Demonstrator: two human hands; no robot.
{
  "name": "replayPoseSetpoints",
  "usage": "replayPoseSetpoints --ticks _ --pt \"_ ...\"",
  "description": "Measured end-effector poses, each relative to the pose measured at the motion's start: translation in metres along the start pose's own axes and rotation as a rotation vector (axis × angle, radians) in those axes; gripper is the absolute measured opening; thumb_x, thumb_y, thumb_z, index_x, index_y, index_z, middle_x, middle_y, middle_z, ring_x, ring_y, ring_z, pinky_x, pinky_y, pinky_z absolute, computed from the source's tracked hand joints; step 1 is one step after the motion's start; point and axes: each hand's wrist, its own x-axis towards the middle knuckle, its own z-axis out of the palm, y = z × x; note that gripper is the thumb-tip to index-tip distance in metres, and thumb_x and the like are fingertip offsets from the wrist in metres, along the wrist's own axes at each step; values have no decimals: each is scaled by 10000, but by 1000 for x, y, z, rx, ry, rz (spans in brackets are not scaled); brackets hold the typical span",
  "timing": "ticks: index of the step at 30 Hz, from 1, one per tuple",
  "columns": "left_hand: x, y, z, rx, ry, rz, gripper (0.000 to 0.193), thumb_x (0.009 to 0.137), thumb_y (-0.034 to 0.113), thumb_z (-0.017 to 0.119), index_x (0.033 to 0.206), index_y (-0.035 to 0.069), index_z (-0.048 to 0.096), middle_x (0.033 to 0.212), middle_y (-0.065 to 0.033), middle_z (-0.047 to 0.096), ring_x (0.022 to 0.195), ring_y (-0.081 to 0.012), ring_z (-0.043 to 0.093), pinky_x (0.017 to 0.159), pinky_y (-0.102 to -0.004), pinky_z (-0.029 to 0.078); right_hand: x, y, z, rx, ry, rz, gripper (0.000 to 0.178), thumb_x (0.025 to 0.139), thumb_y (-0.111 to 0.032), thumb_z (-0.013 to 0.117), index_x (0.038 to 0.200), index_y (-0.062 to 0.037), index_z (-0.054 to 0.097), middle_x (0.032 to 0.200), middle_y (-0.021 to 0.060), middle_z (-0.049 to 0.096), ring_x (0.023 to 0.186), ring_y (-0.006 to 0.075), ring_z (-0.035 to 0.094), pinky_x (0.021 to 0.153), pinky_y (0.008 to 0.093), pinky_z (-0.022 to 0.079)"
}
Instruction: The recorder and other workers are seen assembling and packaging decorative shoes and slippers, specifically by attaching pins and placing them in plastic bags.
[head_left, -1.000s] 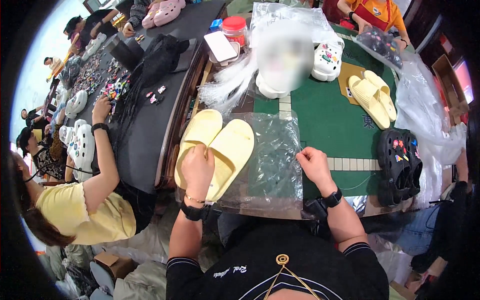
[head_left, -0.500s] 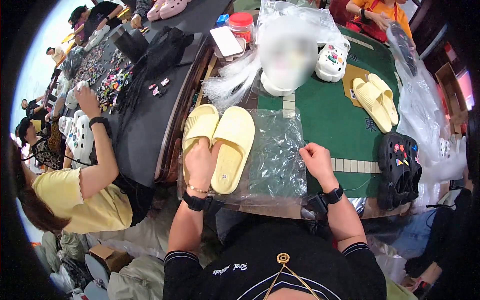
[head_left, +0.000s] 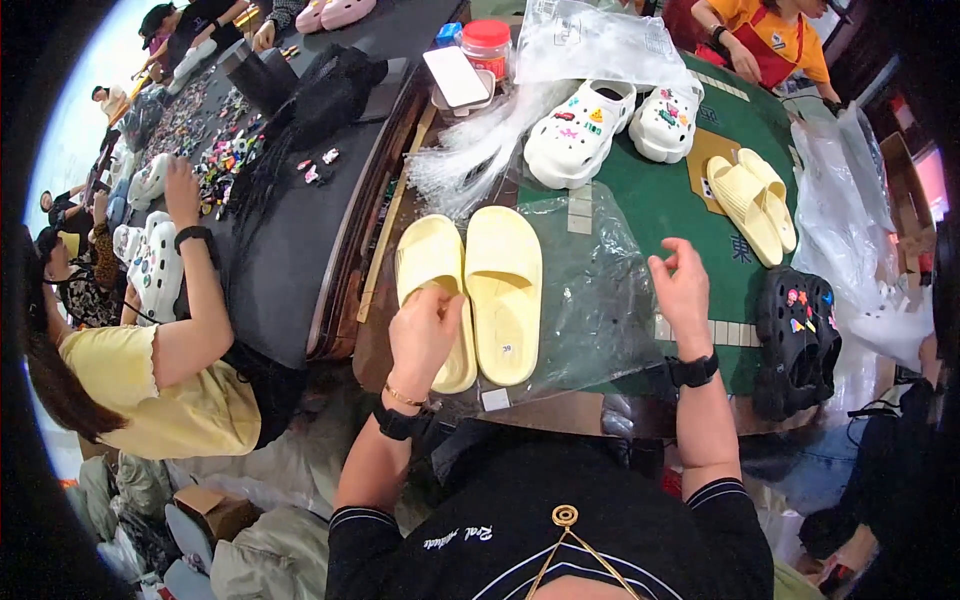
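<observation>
A pair of pale yellow slides lies side by side on a clear plastic bag (head_left: 600,300), toes pointing away from me. Over the footbed of the left slide (head_left: 428,250), my left hand (head_left: 425,335) is closed, fingers curled down at its strap and inner edge. The right slide (head_left: 508,250) rests beside it, untouched. To the right of the bag, my right hand (head_left: 682,295) is raised with thumb and fingers apart and nothing visible in it. A small white label (head_left: 495,400) shows by the left slide's heel.
White clogs with charms (head_left: 580,135) stand at the back, near clear strands (head_left: 455,155) and a red-lidded jar (head_left: 486,45). More yellow slides (head_left: 745,205) and black clogs (head_left: 790,340) sit right. At left, a co-worker in yellow (head_left: 180,380) handles white clogs.
The slides and my left hand have shifted right. My right hand has let go of the bag's edge and moved right and up. Bag plastic has spread rightward.
</observation>
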Motion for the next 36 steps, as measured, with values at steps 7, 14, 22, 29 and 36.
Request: replayPoseSetpoints --ticks 7,14,22,29,36 --pt "-27 8 0 135 -24 168 508 742 230 783 1144 -12 587 1163 -173 577 1111 -350 525 927 -442 430 -14 -65 -16 203 -250 -54 301 837 -181 681 1084 -26 608 817 118 610 719 264 616 650 375 498" --pt "-41 33 15 76 -84 199 603 764 254 763 1257 -11 540 1240 -187 550 1175 -361 497 984 -459 389 -29 -109 12 242 -487 -194 276 858 -185 648 1084 -33 605 884 158 646 749 326 657 665 415 523" --pt "-34 59 -13 -537 -89 85 253 861 53 672 1106 -6 656 835 -115 641 661 -216 614 598 -294 493 -72 -123 26 108 -636 -398 166 879 -177 584 962 -35 604 864 161 643 744 369 648 656 461 535" --pt "-34 39 -26 -893 -35 -230 117 927 67 606 971 -16 676 779 -25 629 653 -84 557 581 -234 448 -64 -119 8 364 -678 -463 120 872 -142 600 928 -36 608 850 153 636 781 357 645 676 432 527" --pt "-15 6 -71 -1120 200 -357 157 975 101 509 855 33 585 698 14 532 614 -55 453 561 -204 359 -31 -87 -42 171 -353 -608 147 783 -8 648 918 -63 650 858 93 618 762 296 603 687 367 490"
